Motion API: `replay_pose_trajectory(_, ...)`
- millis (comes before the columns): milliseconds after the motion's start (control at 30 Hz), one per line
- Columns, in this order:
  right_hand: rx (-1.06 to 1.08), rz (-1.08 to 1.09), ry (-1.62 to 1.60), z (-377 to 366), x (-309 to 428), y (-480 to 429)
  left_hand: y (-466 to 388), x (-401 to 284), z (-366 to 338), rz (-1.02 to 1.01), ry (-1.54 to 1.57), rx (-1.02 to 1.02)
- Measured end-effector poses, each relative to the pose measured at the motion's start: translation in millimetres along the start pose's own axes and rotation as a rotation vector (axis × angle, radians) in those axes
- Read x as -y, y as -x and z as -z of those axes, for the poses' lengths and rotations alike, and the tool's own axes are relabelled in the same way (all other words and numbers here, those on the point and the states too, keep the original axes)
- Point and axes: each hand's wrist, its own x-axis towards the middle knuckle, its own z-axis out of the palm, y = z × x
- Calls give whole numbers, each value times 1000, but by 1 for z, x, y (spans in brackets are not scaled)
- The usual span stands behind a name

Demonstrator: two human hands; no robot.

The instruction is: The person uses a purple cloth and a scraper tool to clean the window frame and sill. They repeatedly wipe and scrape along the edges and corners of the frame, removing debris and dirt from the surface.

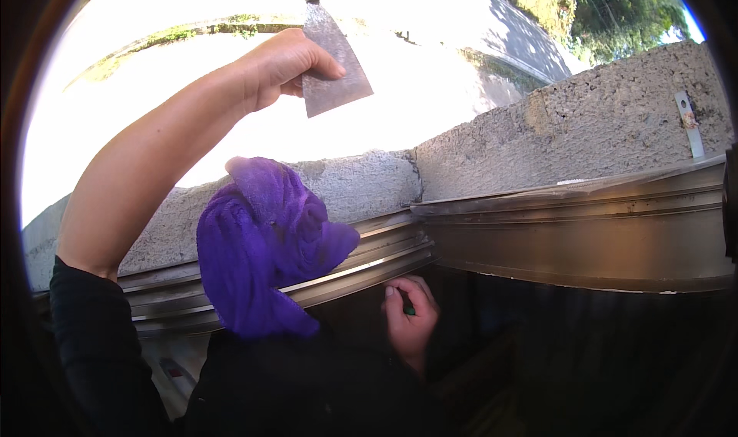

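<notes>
My left hand point(294, 65) is raised outside the window opening, gripping a putty knife point(334, 62) by its worn metal blade. The thumb presses the blade's face, and the wooden handle points up, cut off by the picture's top. A crumpled purple cloth point(259, 247) lies over the metal window track point(357, 272), hiding part of it. Low and near my body, my right hand point(412, 316) is curled around a small green item point(409, 310). Only a bit of green shows between thumb and fingers, so its kind cannot be told.
A rough concrete sill point(369, 174) runs beyond the track and meets a concrete side wall point(576, 120). The metal side frame point(576, 235) joins the track at the corner. A perforated metal strap point(690, 124) stands against that wall. Outside lies bright, overexposed ground.
</notes>
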Motion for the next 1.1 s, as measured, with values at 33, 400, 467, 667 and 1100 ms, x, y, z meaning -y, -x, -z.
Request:
replay_pose_trajectory(33,26,13,0,0,4,-1,-18,11,26,49,-682,-210)
replay_pose_trajectory(400,-62,137,-44,0,-6,0,57,-16,-15,-117,-402,183)
replay_pose_trajectory(467,-75,133,-61,-1,-8,1,79,-3,-26,-170,-294,255)
replay_pose_trajectory(667,-195,277,-213,-8,16,1,124,13,-55,-760,-710,307)
replay_pose_trajectory(1100,-226,653,-8,7,117,-8,173,-20,-60,-1048,-1227,474)
